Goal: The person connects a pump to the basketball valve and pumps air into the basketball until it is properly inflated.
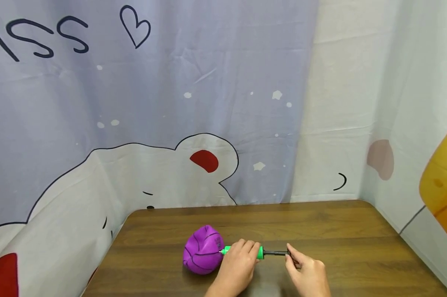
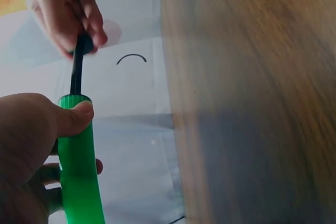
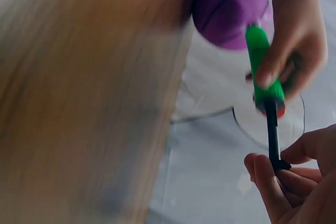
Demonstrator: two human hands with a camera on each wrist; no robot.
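A purple ball [image 1: 202, 250] with black seam lines, dented and partly deflated, sits on the wooden table. The tip of a green hand pump [image 3: 257, 45] meets the ball's right side. My left hand [image 1: 239, 264] grips the pump's green barrel [image 2: 79, 171], thumb near the collar. A black rod [image 1: 275, 253] extends out of the barrel's right end. My right hand [image 1: 308, 270] holds the black handle [image 3: 282, 165] at the rod's end between thumb and fingers.
The wooden table [image 1: 342, 231] has rounded back corners. A printed cloth backdrop [image 1: 164, 103] with cartoon shapes hangs behind it and along both sides.
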